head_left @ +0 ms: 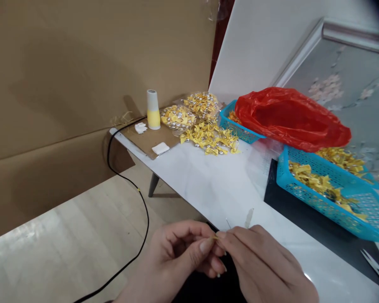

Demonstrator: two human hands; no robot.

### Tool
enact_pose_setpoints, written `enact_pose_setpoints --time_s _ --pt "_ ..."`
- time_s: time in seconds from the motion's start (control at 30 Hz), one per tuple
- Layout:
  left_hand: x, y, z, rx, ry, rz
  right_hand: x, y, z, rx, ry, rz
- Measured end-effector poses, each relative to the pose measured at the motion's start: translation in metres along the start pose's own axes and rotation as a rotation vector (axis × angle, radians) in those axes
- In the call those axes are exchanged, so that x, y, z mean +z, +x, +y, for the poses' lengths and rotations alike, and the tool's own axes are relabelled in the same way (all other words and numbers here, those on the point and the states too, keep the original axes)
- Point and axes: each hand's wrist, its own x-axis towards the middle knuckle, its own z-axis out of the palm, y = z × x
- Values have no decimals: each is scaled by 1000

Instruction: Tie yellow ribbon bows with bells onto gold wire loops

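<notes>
In front of my body, at the table's near edge, both hands meet at the fingertips. Thumb and index finger of my left hand [185, 256] pinch a thin yellow strand [215, 238]. The fingers of my right hand [265, 263] are closed at the strand's other end and cover most of it. A thin needle-like piece [228, 223] sticks up just beyond the right fingertips; whether the hand holds it I cannot tell. Loose yellow ribbon bows [210, 136] with silvery beads lie farther back on the white table [205, 176].
Blue baskets [322, 191] of yellow ribbon pieces stand right, one on a black board [273, 185]. A red plastic bag [290, 118] lies over them. A yellow-and-white cone [153, 115] stands at the back. Tweezers [375, 267] lie right; a black cable [145, 210] hangs left.
</notes>
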Motion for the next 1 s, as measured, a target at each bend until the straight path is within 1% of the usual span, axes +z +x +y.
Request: enact_pose_setpoints --time_s 0.13,0.27,0.4,0.47,0.6,0.67,0.77,0.83,0.9,0.93,0.97,1.0 --pt "-3 -1 -2 -1 14 -13 -5 0 3 -42 -2 -48" --pt "-3 0 -2 -3 8 -8 -2 -3 1 -40 -14 -51" --pt "-1 2 -2 -5 -5 26 4 -5 -3 54 -27 40" --pt "-1 2 -2 -6 -8 33 5 -5 -4 68 -24 63" --pt "1 0 -2 -9 -2 41 3 -7 0 43 3 58" --pt "0 -1 -2 -13 3 20 1 -9 3 31 -15 53" --pt "-1 -1 -1 -2 35 -8 0 -14 4 -14 -63 5" --pt "0 -1 -2 42 75 11 -1 -19 4 -10 -83 -1" --pt "2 0 -3 76 134 53 -1 -23 5 -10 -111 20" --pt "4 1 -4 77 174 70 0 -25 7 -32 -133 29" --pt "6 2 -5 64 214 77 1 -26 10 -84 -156 25" --pt "7 2 -6 48 253 60 3 -27 14 -171 -178 9"
